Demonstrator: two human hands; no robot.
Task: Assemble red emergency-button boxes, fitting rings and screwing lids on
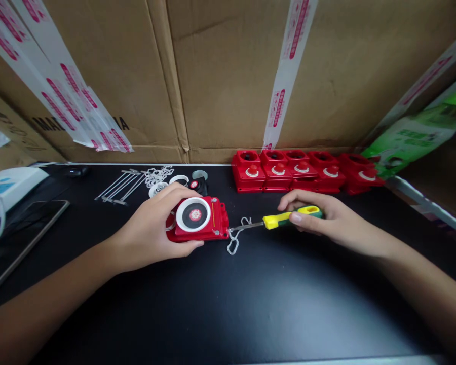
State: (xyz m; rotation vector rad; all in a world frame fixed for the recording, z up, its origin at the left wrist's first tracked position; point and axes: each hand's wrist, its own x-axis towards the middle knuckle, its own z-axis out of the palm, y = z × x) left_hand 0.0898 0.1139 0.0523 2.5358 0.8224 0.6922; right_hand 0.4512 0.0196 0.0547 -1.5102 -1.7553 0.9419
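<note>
My left hand [155, 228] is wrapped round a red box-shaped housing [220, 218] that has a white ring with a dark round disc [195, 215] on its face. In my right hand [319, 215] is a screwdriver [292, 217] with a yellow and green handle, held between thumb and fingers. Its metal shaft points left, and the tip meets the right end of the housing. At that end hangs a short white chain [233, 247], looped beneath and behind the shaft. Whether the tip sits in a screw is too small to tell.
Several red housings [277, 175] stand in a row at the back right, beside a green bottle [414, 134]. Thin metal rods [123, 186], white chains [159, 175] and white rings [179, 180] lie at the back. A phone-like device [23, 243] is at left. Cardboard [228, 76] walls the back.
</note>
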